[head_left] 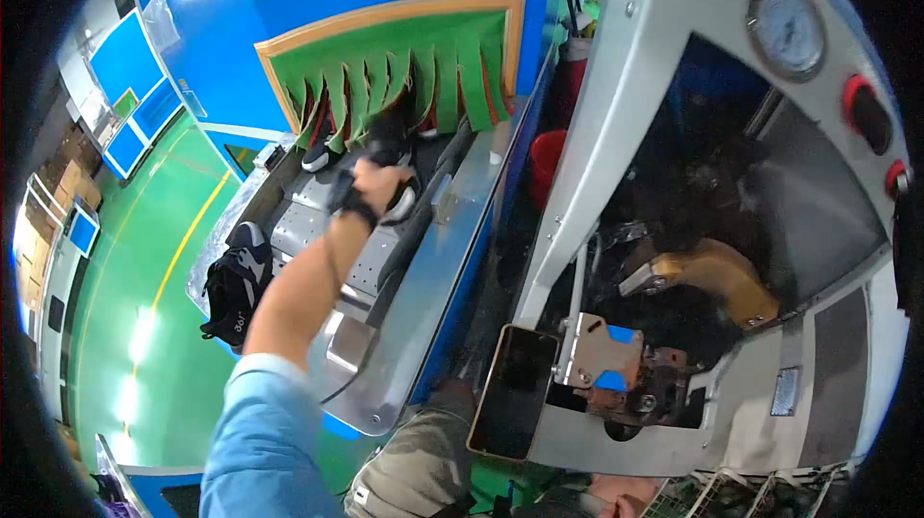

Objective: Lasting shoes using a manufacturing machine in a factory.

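My left hand [378,187] reaches out over a metal conveyor, its fingers closed round a black shoe [386,140] and smeared by motion. A white sole edge [408,203] shows beside the wrist. Another dark shoe with a white toe [316,156] sits left of it, under the green strip curtain [385,99]. Nearer to me, a black and grey shoe [237,288] lies at the conveyor's left edge. Only a bit of my right hand [624,496] shows at the lower rim, below the grey machine; its fingers are mostly cut off.
A grey machine [616,162] with a round gauge [786,29] and red buttons stands at right, with a metal clamp [616,364] inside. A phone-like dark slab [515,391] leans on its front corner. A red bin [547,168] stands between machine and conveyor [423,335].
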